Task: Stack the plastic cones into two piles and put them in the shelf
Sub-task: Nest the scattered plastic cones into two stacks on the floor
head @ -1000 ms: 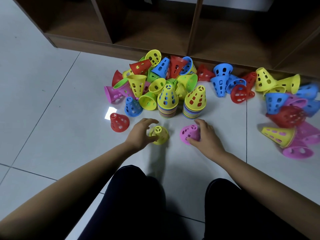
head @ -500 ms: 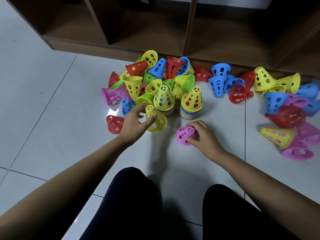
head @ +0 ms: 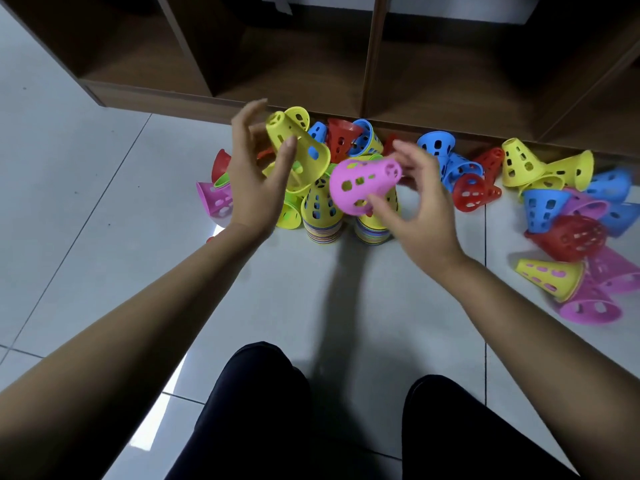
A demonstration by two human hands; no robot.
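My left hand (head: 254, 174) holds a yellow cone (head: 298, 147) in the air, tilted, thumb on its side, narrow end up and to the left. My right hand (head: 415, 202) holds a pink cone (head: 363, 181) on its side, narrow end pointing right. Both cones hover over two stacks on the floor: the left stack (head: 320, 216) and the right stack (head: 375, 228), each topped by a yellow cone and partly hidden by the held cones. The brown wooden shelf (head: 346, 64) stands just behind the pile.
Loose cones lie scattered on the white tile floor: a heap behind the stacks with blue cones (head: 436, 143) and red cones (head: 341, 136), a red cone (head: 472, 192), and a cluster at the right with a yellow cone (head: 550, 275). My knees (head: 263, 393) are at the bottom.
Both hands lifted their cones off the floor and carried them up over the two stacks. The view tilted nearer to the shelf.
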